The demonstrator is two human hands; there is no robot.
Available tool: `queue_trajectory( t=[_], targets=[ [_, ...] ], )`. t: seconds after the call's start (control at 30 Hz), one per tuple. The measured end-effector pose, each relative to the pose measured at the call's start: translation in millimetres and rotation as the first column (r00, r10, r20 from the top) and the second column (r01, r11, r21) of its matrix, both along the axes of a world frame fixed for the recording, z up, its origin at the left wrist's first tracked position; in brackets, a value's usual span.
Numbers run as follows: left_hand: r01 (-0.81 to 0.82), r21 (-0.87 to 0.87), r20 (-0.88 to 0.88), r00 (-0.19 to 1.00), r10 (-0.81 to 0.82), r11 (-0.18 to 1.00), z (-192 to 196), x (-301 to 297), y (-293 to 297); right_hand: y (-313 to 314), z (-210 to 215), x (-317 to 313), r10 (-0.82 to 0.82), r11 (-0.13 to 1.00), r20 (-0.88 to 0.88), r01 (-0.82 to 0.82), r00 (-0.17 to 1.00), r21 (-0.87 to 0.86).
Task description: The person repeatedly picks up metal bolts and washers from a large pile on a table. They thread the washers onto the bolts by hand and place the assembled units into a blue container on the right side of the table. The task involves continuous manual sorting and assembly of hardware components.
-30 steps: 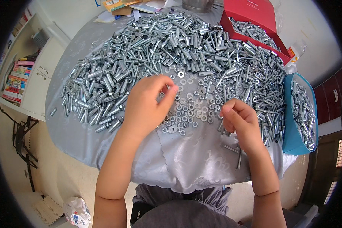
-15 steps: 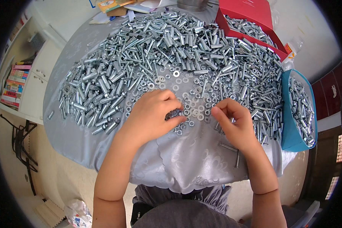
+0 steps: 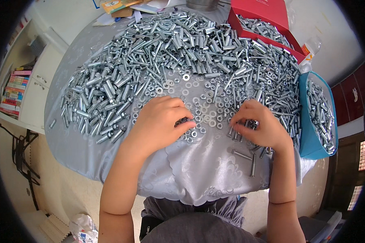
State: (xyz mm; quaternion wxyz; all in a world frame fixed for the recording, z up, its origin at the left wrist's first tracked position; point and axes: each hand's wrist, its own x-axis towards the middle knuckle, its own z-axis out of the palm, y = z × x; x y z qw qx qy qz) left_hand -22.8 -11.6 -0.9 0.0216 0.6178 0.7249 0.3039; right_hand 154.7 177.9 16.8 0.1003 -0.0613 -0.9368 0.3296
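My left hand (image 3: 160, 123) rests low over a patch of loose nuts (image 3: 190, 139), fingers curled and the thumb close to the index fingertip. Some nuts show in the gap of its curl; whether it grips one is hidden. To the right, my right hand (image 3: 263, 126) is bent over the near edge of the bolts, thumb and fingers drawn together. Bolt shanks (image 3: 235, 135) show below its fingertips, but what it pinches cannot be made out. Flat washers (image 3: 207, 118) lie scattered between the hands. Two long bolts (image 3: 253, 165) lie apart, nearer to me.
A broad heap of metal sleeves and anchor bolts (image 3: 178, 40) covers the far and left table. At the right stand a red box (image 3: 267, 40) and a blue fabric bin (image 3: 308, 133), both holding metal parts. The grey tablecloth (image 3: 198, 170) hangs over the near edge.
My right hand has shifted a little right, its wrist swung outward and its fingers curled more over the bolts. My left hand stays nearly in place over the nuts.
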Motion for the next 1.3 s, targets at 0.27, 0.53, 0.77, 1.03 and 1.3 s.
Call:
queue_trajectory(
  t=[0.27,0.53,0.77,1.03,1.3],
  targets=[
    [0.006,0.019,-0.007,1.0,-0.006,1.0,-1,1,4,-10,0,-4,0.148,0.978,-0.016,-0.144,0.989,0.149],
    [-0.005,0.051,-0.037,0.999,0.007,0.999,-6,1,7,-20,-2,-8,0.164,0.984,-0.114,-0.17,0.98,-0.047],
    [-0.005,0.021,-0.01,1.0,0.005,1.0,-6,1,7,-18,-5,-6,-0.216,0.765,-0.098,0.106,0.972,-0.636],
    [-0.024,0.041,0.016,1.0,0.024,0.999,-5,0,7,-12,-8,-7,-0.314,0.714,-0.11,0.158,0.943,-0.682],
    [-0.073,0.042,0.019,0.997,0.072,0.996,-3,-4,6,-13,-9,-6,-0.315,0.796,-0.152,0.173,0.937,-0.58]
  ],
)
